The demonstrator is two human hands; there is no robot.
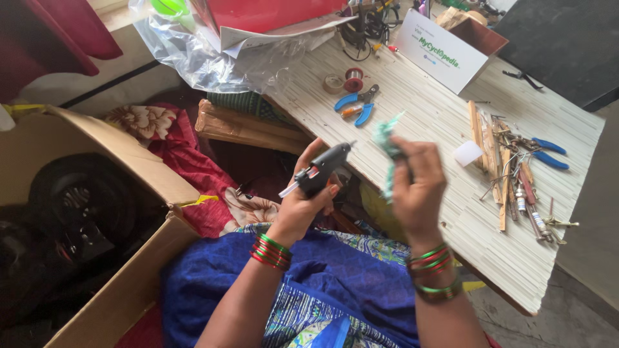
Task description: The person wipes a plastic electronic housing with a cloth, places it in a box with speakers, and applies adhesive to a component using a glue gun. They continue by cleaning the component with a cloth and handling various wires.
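My left hand [303, 196] grips a black glue gun [322, 169] by its handle, nozzle pointing up and right toward the other hand. My right hand [418, 183] holds a small green piece of paper or fabric [387, 138] pinched in its fingers, just right of the nozzle tip. Both wrists wear red and green bangles. The hands hover over the near edge of a pale striped table [451, 212], above my lap in blue cloth.
Blue-handled pliers [356, 105], tape rolls [345, 80], a white box [445, 55], a pile of wooden sticks and tools [516, 174] and a second pair of blue pliers [548, 153] lie on the table. An open cardboard box [97, 212] stands at left; clear plastic sheeting [193, 51] lies behind.
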